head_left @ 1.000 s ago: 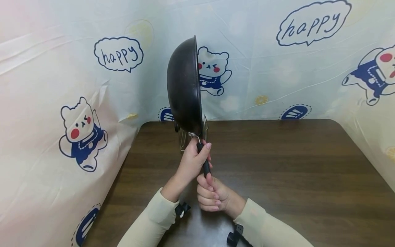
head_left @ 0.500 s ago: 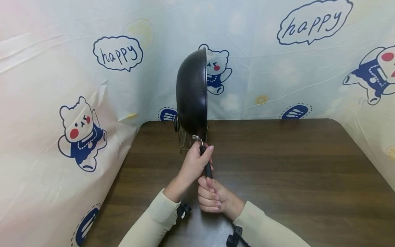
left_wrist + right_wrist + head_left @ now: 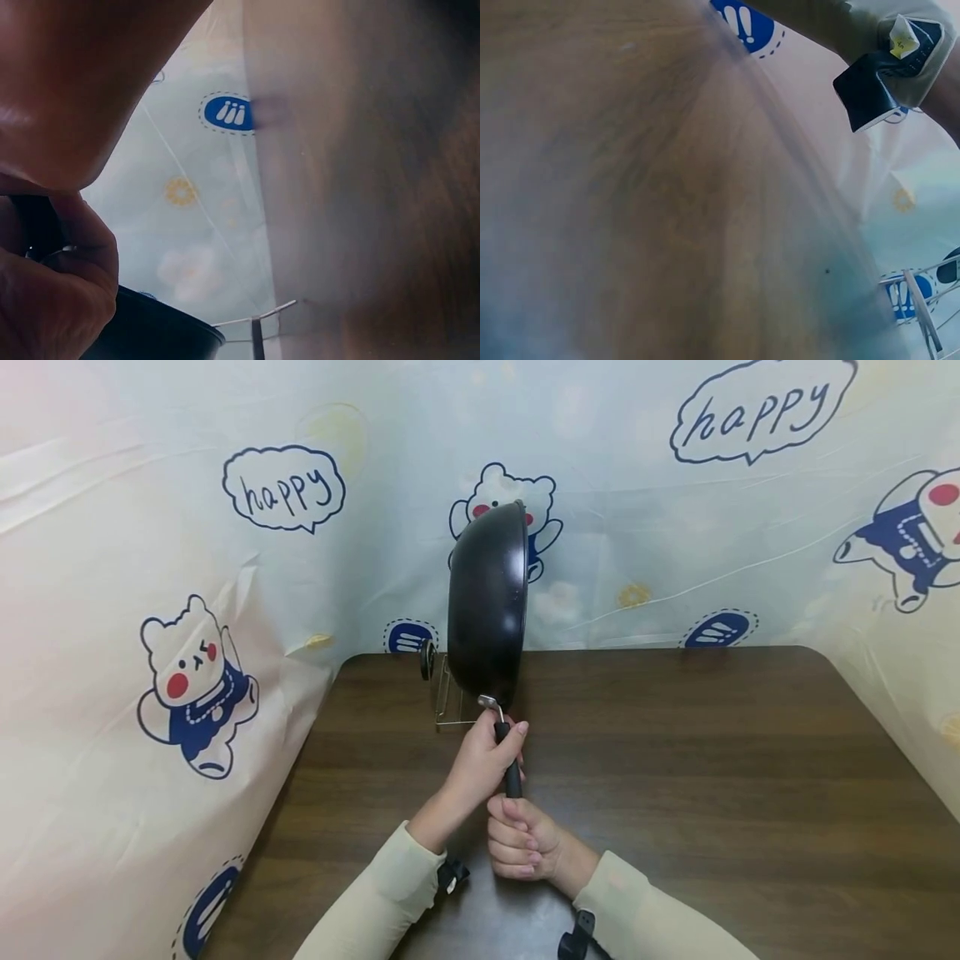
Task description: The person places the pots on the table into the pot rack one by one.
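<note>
A black wok (image 3: 487, 606) is held up on its side in the head view, its dark outer surface facing left and its rim to the right. My left hand (image 3: 487, 756) grips the black handle (image 3: 513, 779) near the metal neck, thumb along it. Below, my right hand (image 3: 523, 839) curls round the handle's end. Part of the wok (image 3: 154, 330) also shows in the left wrist view, beside the left hand (image 3: 56, 300). The right wrist view does not show the right hand's fingers.
A wire rack (image 3: 448, 702) stands behind the wok, partly hidden by it. A round black thing (image 3: 427, 660) is at its left; its kind is unclear. The brown wooden table (image 3: 675, 777) ends at a printed cloth backdrop (image 3: 600, 485).
The wok has shifted right and lower in the head view, both hands keeping their grip and moving slightly right with it. More of the rack's left side now shows.
</note>
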Action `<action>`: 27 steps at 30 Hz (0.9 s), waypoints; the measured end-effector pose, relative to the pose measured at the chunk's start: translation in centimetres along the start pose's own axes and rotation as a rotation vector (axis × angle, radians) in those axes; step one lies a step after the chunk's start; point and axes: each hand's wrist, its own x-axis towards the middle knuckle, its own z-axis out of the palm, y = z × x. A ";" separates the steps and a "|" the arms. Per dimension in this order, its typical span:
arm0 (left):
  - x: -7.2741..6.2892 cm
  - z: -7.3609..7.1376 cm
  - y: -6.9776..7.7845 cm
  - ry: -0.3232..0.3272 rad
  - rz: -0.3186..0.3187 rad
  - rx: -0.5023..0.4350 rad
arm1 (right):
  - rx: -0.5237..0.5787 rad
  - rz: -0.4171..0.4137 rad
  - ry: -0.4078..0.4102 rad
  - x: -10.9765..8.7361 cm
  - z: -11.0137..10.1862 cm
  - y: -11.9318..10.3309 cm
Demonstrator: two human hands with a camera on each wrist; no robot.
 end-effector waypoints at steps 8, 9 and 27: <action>0.1 0.5 -1.0 0.006 -0.069 -0.007 | 0.015 0.042 0.093 -1.1 -0.2 0.1; 0.1 0.6 -1.2 0.007 -0.075 -0.010 | 0.022 0.047 0.108 -1.2 -0.2 0.2; 1.0 0.4 -6.1 0.001 -0.072 -0.039 | -0.023 0.074 0.446 -1.9 0.4 1.3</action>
